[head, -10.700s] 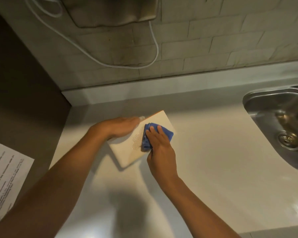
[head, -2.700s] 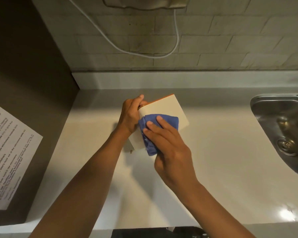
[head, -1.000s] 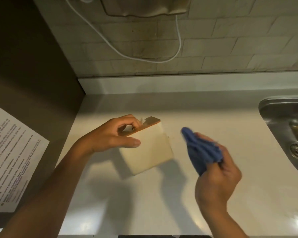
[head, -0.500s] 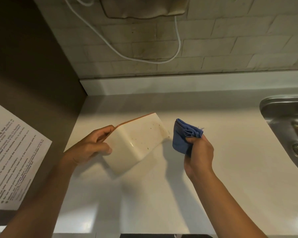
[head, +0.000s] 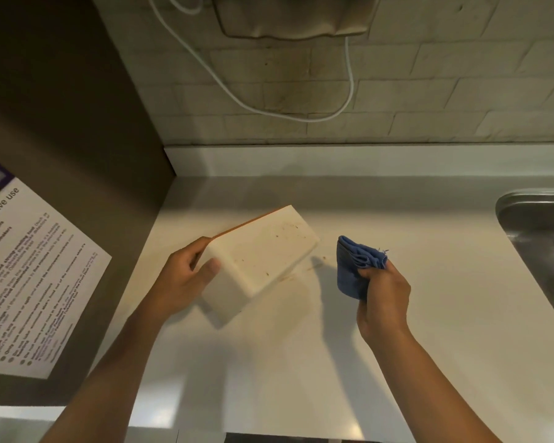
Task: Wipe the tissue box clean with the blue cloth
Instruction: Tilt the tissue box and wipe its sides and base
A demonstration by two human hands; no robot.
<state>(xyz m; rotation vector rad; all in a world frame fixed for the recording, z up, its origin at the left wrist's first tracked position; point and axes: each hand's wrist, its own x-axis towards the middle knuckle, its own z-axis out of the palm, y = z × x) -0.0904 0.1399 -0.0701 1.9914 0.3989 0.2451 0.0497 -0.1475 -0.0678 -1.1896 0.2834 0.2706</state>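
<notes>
Item: tissue box (head: 263, 255), cream w/ orange edge, on table (head: 429, 314) near centre, tilted up.
- Long axis: approx 7-to-1 o'clock; speckled broad face turned up, brown specks visible.
- Left hand (head: 183, 279): grips box's 8 o'clock end, thumb across the near corner.
- Right hand (head: 383, 295): fingers curled round bunched blue cloth (head: 355, 266), held off the box.
- Key relation: cloth at 3 o'clock of box, just beside, not touching. Right hand does the wiping; prob. next stroke runs toward 9 o'clock onto the speckled face.
</notes>
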